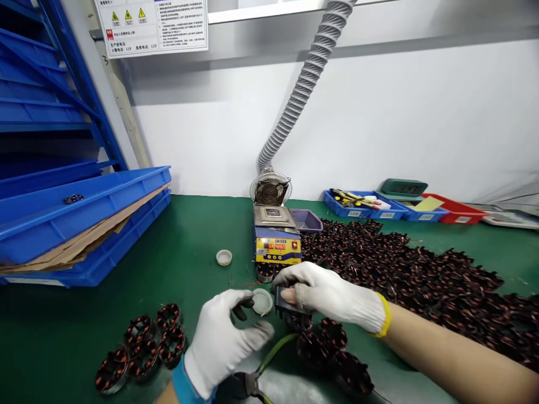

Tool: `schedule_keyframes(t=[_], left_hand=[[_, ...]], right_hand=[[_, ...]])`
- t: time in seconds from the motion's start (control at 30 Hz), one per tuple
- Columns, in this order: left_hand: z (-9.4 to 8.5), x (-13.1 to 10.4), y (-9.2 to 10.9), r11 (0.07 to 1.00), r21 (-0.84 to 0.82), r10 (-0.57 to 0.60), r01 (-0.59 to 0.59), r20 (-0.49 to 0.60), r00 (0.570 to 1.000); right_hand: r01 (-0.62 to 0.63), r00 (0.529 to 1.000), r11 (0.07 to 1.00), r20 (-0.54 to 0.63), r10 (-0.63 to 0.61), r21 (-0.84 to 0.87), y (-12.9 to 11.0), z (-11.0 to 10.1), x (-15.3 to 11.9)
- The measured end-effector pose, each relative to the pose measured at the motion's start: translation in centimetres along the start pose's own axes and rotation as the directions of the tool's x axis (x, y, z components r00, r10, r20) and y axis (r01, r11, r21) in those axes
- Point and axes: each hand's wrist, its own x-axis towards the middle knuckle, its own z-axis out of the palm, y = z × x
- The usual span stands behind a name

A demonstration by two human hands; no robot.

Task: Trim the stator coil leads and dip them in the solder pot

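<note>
Pliers (251, 385) up front, beside the left hand (225, 336) and its loose, empty grip; pinching a dark block (281, 304) over copper-wound rings (314, 350) with the right hand (324, 292); five rings (135, 365) grouped left, perhaps finished; huge heap (421, 275) rightward, seemingly waiting.

Before you: five wound rings (145, 371) at left, two white dishes (224, 258), one pliers (251, 385), three small blue bins (354, 213), one red bin (463, 213).

Green bench (197, 230): copper-wound rings (404, 275) massed right, five rings (145, 359) left; yellow-fronted machine (278, 247), white dishes (224, 258) between.
</note>
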Motion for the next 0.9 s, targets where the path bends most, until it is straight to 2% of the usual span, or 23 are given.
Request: schedule_keyframes(t=[0.03, 0.07, 0.1, 0.13, 0.17, 0.2, 0.3, 0.33, 0.37, 0.4, 0.43, 0.47, 0.5, 0.53, 0.57, 0.6, 0.67, 0.73, 0.8, 0.9], left_hand=[[0.1, 0.1, -0.1, 0.954, -0.191, -0.225, 0.232, 0.056, 0.973], [0.3, 0.1, -0.2, 0.829, -0.341, -0.41, 0.443, 0.168, 0.896], [0.7, 0.1, -0.4, 0.668, -0.432, -0.524, 0.606, 0.305, 0.795], [1.0, 0.0, -0.6, 0.523, -0.474, -0.568, 0.708, 0.425, 0.704], [1.4, 0.0, -0.7, 0.435, -0.492, -0.57, 0.754, 0.498, 0.653], [1.8, -0.1, -0.9, 0.405, -0.504, -0.555, 0.763, 0.527, 0.644], [2.4, -0.3, -0.8, 0.47, -0.549, -0.517, 0.691, 0.464, 0.72], [2.3, -0.3, -0.5, 0.529, -0.522, -0.504, 0.669, 0.44, 0.743], [2.1, -0.4, -0.3, 0.623, -0.464, -0.481, 0.629, 0.407, 0.777], [1.8, -0.4, -0.1, 0.748, -0.374, -0.427, 0.548, 0.361, 0.829], [1.5, -0.5, 0.1, 0.879, -0.248, -0.33, 0.407, 0.301, 0.895], [1.1, -0.5, 0.1, 0.968, -0.101, -0.2, 0.23, 0.245, 0.949], [0.6, -0.5, 0.1, 0.997, 0.03, -0.071, 0.066, 0.198, 0.978], [0.2, -0.5, -0.1, 0.991, 0.123, 0.026, -0.045, 0.152, 0.988], [-0.1, -0.3, -0.4, 0.981, 0.175, 0.07, -0.085, 0.094, 0.993], [-0.4, -0.2, -0.8, 0.978, 0.198, 0.067, -0.068, 0.013, 0.998], [-0.8, 0.3, -1.5, 0.977, 0.208, -0.007, 0.046, -0.184, 0.983], [-0.9, 0.7, -1.9, 0.964, 0.224, -0.071, 0.145, -0.308, 0.949], [-0.7, 0.9, -2.1, 0.953, 0.236, -0.107, 0.187, -0.316, 0.943], [-0.2, 0.9, -2.0, 0.954, 0.223, -0.14, 0.199, -0.254, 0.957]], right_hand=[[0.03, 0.999, 0.998, -0.036, -0.032, -0.051, 0.0, 0.0, -0.3], [0.06, 0.995, 0.991, -0.077, -0.07, -0.123, -0.1, 0.0, -0.6], [0.092, 0.985, 0.972, -0.124, -0.121, -0.214, -0.1, 0.0, -0.9], [0.132, 0.966, 0.941, -0.172, -0.192, -0.312, -0.1, 0.1, -1.1], [0.18, 0.942, 0.895, -0.191, -0.276, -0.409, -0.1, 0.2, -1.3], [0.237, 0.911, 0.834, -0.184, -0.369, -0.499, 0.0, 0.4, -1.4], [0.432, 0.788, 0.598, -0.041, -0.615, -0.675, 0.4, 0.8, -1.5], [0.476, 0.754, 0.543, 0.004, -0.657, -0.692, 0.5, 0.8, -1.5], [0.498, 0.737, 0.527, 0.015, -0.676, -0.689, 0.5, 0.8, -1.5], [0.494, 0.745, 0.565, -0.013, -0.667, -0.661, 0.4, 0.8, -1.5], [0.465, 0.789, 0.651, -0.053, -0.613, -0.6, 0.2, 0.7, -1.4], [0.405, 0.856, 0.763, -0.083, -0.51, -0.504, 0.0, 0.5, -1.3], [0.318, 0.924, 0.865, -0.079, -0.375, -0.387, -0.3, 0.2, -1.1], [0.221, 0.969, 0.933, -0.047, -0.244, -0.282, -0.6, -0.1, -0.8], [0.146, 0.988, 0.963, -0.008, -0.152, -0.228, -0.8, -0.4, -0.4], [0.114, 0.993, 0.963, 0.013, -0.115, -0.245, -1.0, -0.7, 0.0], [0.143, 0.985, 0.872, -0.02, -0.173, -0.469, -1.1, -0.9, 1.2], [0.194, 0.964, 0.653, 0.021, -0.264, -0.732, -0.9, -0.6, 2.3], [0.247, 0.955, 0.447, 0.139, -0.261, -0.86, -0.6, 0.5, 3.4], [0.315, 0.94, 0.293, 0.253, -0.23, -0.903, 0.0, 2.5, 4.9]])
